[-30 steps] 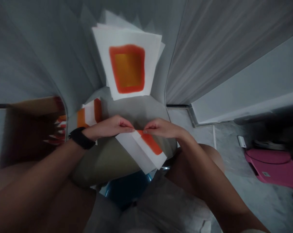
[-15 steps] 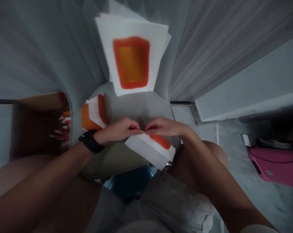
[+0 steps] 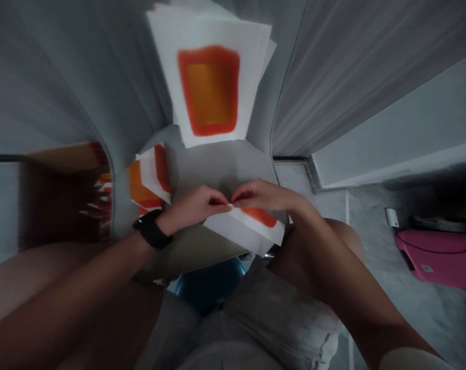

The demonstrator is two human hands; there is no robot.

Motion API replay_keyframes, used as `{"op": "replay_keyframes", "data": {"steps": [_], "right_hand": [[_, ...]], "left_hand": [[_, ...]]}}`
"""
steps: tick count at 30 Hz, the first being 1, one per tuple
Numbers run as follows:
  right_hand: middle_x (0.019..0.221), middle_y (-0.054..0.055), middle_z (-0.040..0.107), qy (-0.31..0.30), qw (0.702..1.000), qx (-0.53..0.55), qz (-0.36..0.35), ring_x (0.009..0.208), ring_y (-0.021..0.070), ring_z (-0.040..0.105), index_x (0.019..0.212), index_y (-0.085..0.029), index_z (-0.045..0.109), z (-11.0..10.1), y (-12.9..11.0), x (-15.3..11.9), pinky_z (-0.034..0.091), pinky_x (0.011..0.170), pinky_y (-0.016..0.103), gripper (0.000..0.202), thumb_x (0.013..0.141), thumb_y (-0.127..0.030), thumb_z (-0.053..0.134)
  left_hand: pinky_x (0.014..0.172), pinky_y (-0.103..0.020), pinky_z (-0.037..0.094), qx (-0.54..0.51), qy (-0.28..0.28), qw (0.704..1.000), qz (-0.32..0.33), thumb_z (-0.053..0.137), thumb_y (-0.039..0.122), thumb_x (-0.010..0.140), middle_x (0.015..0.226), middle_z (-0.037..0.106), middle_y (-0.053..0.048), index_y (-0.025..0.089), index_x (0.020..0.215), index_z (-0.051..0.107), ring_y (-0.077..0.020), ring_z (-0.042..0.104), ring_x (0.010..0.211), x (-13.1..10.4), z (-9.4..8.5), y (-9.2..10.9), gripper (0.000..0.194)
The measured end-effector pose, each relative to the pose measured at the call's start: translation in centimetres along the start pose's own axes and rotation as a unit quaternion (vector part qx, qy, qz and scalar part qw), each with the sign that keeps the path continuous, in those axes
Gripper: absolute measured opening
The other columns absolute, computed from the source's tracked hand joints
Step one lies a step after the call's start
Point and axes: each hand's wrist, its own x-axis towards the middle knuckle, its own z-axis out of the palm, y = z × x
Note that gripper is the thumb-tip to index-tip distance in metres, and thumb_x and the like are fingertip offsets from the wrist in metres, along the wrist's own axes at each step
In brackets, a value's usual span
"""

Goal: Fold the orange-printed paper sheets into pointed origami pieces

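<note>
A folded sheet of paper (image 3: 236,228), white with an orange-red patch, is pinched along its upper edge by both my hands over the front of the grey chair seat. My left hand (image 3: 204,203), with a black watch on the wrist, grips it from the left, thumb and fingers together. From the other side my right hand (image 3: 262,195) pinches it, fingertips nearly meeting the left ones. Left of my hands on the seat lies a folded orange, red and white paper piece (image 3: 150,174). Against the chair back leans a stack of white sheets (image 3: 252,56); its top one bears a red-bordered orange print.
A cardboard box (image 3: 59,154) with several red and white paper pieces stands on the floor at left. A blue plastic object (image 3: 212,282) sits below the chair's front edge. At right a pink object (image 3: 441,259) with a dark cable lies on the tiles.
The folded sheet has tilted, its free lower edge rising slightly toward the right. Both hands keep their pinch close together. The view has shifted a little.
</note>
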Motion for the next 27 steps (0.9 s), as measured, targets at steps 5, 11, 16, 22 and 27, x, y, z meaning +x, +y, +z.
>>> {"op": "replay_keyframes", "data": {"steps": [5,11,16,22,27], "right_hand": [[0.080,-0.001,0.069,-0.015,0.999,-0.031,0.005,0.068,0.0130,0.054,0.097,-0.019,0.079,0.0,-0.2,-0.1,0.037,0.059,0.026,0.035,0.094,-0.052,0.066],[0.068,-0.003,0.058,-0.004,1.000,-0.024,0.010,0.062,0.0108,0.044,0.091,-0.018,0.079,0.0,-0.4,-0.3,0.032,0.056,0.025,0.037,0.093,-0.053,0.066],[0.064,-0.004,0.052,-0.006,1.000,-0.015,0.011,0.060,0.0099,0.039,0.083,-0.017,0.077,-0.3,-0.6,-0.5,0.030,0.054,0.025,0.037,0.092,-0.052,0.067],[0.072,-0.002,0.063,-0.001,1.000,-0.021,0.015,0.064,0.0110,0.047,0.092,-0.018,0.080,-0.4,-0.6,-0.5,0.034,0.058,0.025,0.034,0.093,-0.049,0.068],[0.077,-0.001,0.068,0.002,1.000,0.017,0.017,0.068,0.0118,0.053,0.092,-0.018,0.080,-0.6,-0.5,-0.7,0.040,0.061,0.024,0.033,0.094,-0.048,0.067]], "left_hand": [[0.068,-0.030,0.045,-0.043,-0.021,0.999,-0.016,0.071,0.060,0.086,0.087,0.079,-0.005,0.019,0.097,0.083,-0.0196,0.064,0.078,0.3,-0.4,-0.3,0.044],[0.062,-0.027,0.039,-0.022,-0.076,0.997,-0.012,0.067,0.062,0.089,0.083,0.075,-0.003,0.020,0.099,0.084,-0.0166,0.059,0.072,0.1,-1.8,-0.7,0.046],[0.061,-0.026,0.036,0.009,-0.069,0.998,-0.011,0.066,0.061,0.090,0.076,0.070,-0.001,0.020,0.096,0.084,-0.0144,0.054,0.068,-0.1,-2.4,-0.7,0.045],[0.060,-0.026,0.035,0.024,-0.078,0.997,-0.019,0.065,0.058,0.090,0.076,0.070,0.000,0.021,0.095,0.083,-0.0138,0.053,0.067,-0.3,-2.4,-0.3,0.042],[0.062,-0.025,0.037,0.016,-0.081,0.996,-0.014,0.062,0.059,0.091,0.080,0.071,-0.001,0.020,0.095,0.083,-0.0154,0.056,0.072,-0.5,-2.8,-0.1,0.044]]}}
